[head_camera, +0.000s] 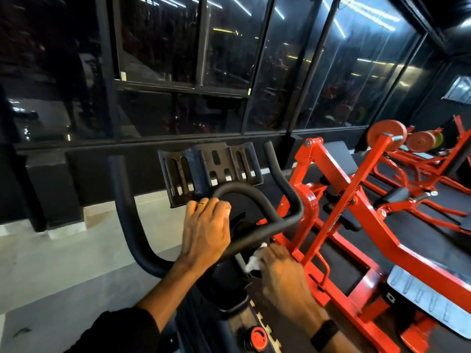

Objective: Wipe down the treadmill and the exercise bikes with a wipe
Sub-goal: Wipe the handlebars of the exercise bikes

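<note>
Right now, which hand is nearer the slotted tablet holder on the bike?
Left. The left hand grips the inner handlebar loop right below the tablet holder. The right hand is lower, by the stem, holding the wipe.

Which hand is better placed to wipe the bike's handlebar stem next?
The right hand: it already holds the white wipe against the stem just below the handlebar. The left hand rests on the handlebar loop, steadying, with no wipe visible.

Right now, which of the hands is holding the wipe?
The right hand, wearing the black wristband, holds the white wipe low by the bike's handlebar stem. The left hand, with the ring, only grips the handlebar loop.
</note>
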